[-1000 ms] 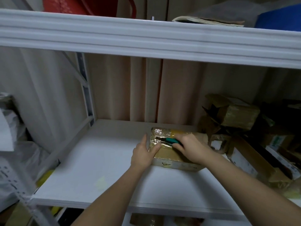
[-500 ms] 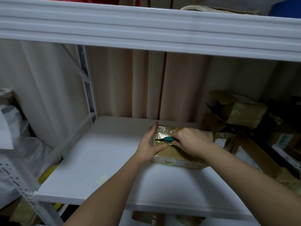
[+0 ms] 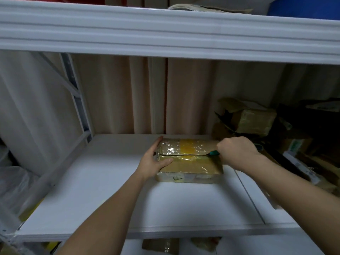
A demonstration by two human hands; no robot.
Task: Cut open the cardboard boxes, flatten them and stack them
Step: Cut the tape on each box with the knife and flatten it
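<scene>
just one taped box [image 3: 189, 161] lies on the white shelf [image 3: 103, 199]; the left hand [image 3: 153, 161] presses flat on its end, the right hand [image 3: 236, 152] grips one green-handled cutter [image 3: 214, 153] at its seam.

Brown cardboard box [image 3: 189, 161] wrapped in glossy, crinkled clear tape; smooth matt white shelf [image 3: 110, 199]; soft pleated cloth curtain [image 3: 117, 96] behind.

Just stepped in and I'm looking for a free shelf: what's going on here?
A person is cutting open a taped cardboard box on the white shelf. The left hand rests flat against the box's left end, steadying it. The right hand grips a green-handled cutter at the right end of the top seam, which shows a slit along its length. More boxes sit piled at the right.
</scene>
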